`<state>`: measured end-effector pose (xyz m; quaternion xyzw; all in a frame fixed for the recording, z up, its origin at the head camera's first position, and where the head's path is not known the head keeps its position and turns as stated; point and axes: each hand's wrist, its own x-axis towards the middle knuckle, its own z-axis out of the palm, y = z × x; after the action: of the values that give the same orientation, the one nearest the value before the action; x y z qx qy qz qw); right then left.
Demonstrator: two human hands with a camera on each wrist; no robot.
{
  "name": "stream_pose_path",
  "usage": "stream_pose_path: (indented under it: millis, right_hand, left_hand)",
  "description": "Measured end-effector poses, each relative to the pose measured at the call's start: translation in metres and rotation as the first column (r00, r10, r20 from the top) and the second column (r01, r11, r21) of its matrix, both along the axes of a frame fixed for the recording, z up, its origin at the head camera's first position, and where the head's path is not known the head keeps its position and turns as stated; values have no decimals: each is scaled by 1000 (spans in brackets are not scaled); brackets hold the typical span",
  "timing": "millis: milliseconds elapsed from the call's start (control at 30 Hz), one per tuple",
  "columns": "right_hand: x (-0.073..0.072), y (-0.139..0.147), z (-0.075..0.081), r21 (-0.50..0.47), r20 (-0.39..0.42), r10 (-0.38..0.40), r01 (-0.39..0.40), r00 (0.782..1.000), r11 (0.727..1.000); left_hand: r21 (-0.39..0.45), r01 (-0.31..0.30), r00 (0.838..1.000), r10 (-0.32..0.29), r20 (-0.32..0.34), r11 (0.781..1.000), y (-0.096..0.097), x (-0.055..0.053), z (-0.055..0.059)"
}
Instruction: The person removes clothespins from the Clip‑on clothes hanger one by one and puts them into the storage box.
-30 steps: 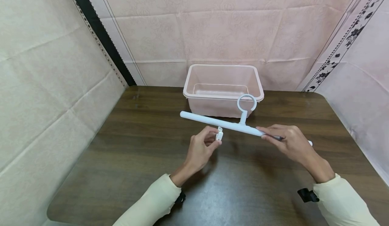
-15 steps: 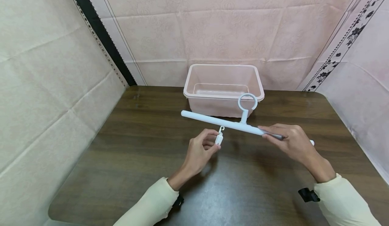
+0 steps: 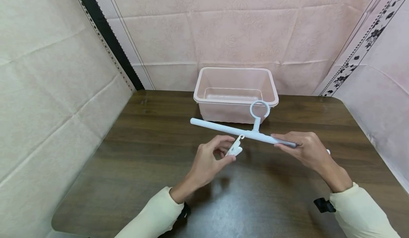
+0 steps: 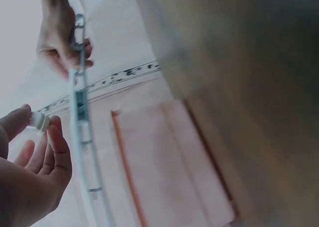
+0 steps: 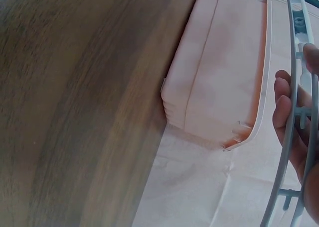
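My left hand [image 3: 207,161] pinches a small white clip with a little hook [image 3: 235,149] between thumb and fingertips. The clip is tilted, its hook pointing up just below the bar of a light blue plastic hanger [image 3: 223,127]; whether they touch I cannot tell. My right hand [image 3: 305,148] grips the hanger near its right end, keeping it above the table with its ring-shaped hook upward. In the left wrist view, the clip [image 4: 39,121] sits between thumb and fingertip. The right wrist view shows the hanger's ribbed, hollow underside [image 5: 284,192] with fingers round it.
A pale pink plastic basin [image 3: 220,112] stands at the back of the brown wood-grain table [image 3: 140,160], behind the hanger. Patterned light cloth [image 3: 239,35] hangs behind and along both sides. Black straps show at both sleeves.
The clip has turned in my left hand, from upright to leaning right, and its hook has shifted rightward along the bar. The right hand and hanger have barely moved.
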<state>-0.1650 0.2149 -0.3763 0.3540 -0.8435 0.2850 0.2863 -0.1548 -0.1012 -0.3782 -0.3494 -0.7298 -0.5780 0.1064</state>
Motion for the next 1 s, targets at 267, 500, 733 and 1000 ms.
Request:
stream_pose_path:
  millis: [267, 500, 733, 1000]
  right_hand:
    - [0, 1, -4, 2, -15, 7, -7, 1000, 1000]
    - [2, 2, -8, 31, -50, -20, 22, 999, 999]
    - [3, 2, -11, 25, -52, -33, 35, 998, 999]
    - [2, 5, -10, 44, -76, -58, 61, 995, 997]
  left_hand:
    - [-43, -99, 989, 93, -112, 994, -2, -23, 32]
    - [-114, -204, 976, 193, -106, 972, -7, -53, 52]
    - [-159, -239, 970, 230, -72, 958, -10, -78, 63]
    - [-245, -308, 951, 296, -86, 919, -8, -114, 65]
